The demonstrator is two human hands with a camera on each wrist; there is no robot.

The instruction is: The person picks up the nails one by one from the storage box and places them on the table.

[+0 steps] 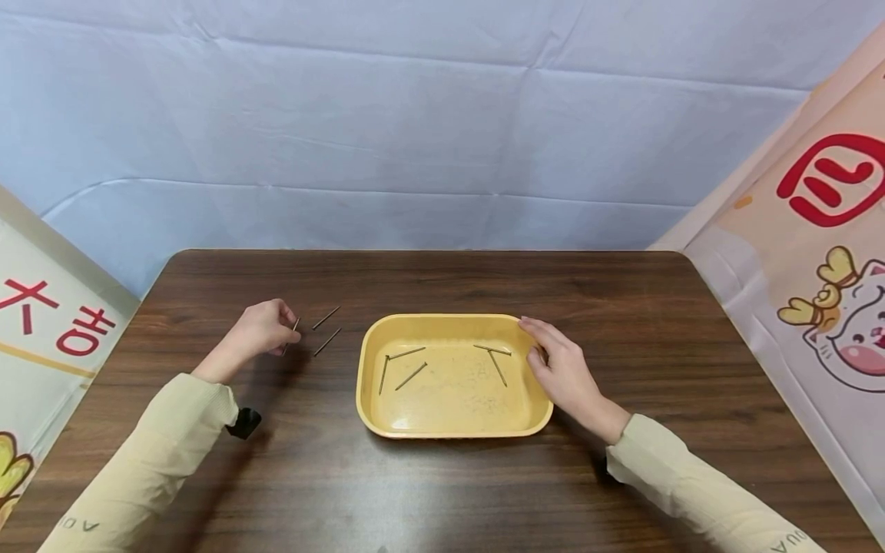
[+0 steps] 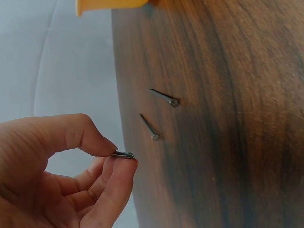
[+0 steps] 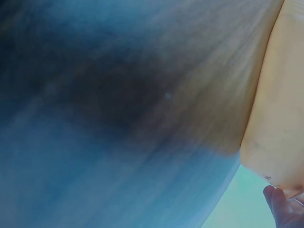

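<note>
Between thumb and index finger, my left hand [image 1: 266, 326] pinches a nail [image 2: 123, 154] above the left part of the table. Two more nails lie on the wood just right of that hand, a farther one [image 1: 326, 318] and a nearer one [image 1: 328, 342]. At the middle stands a yellow plastic tray [image 1: 452, 435]. Several nails are scattered inside it, among them one [image 1: 412, 376] at the left and one [image 1: 498, 369] at the right. My right hand [image 1: 563, 372] grips the tray's right rim near the far corner; its fingertips show at the tray edge in the right wrist view.
The dark wood-grain table [image 1: 442, 499] has rounded far corners. Behind it hangs a pale blue cloth [image 1: 415, 138]. Printed banners flank it, one at the left [image 1: 41, 338] and one at the right [image 1: 795, 253].
</note>
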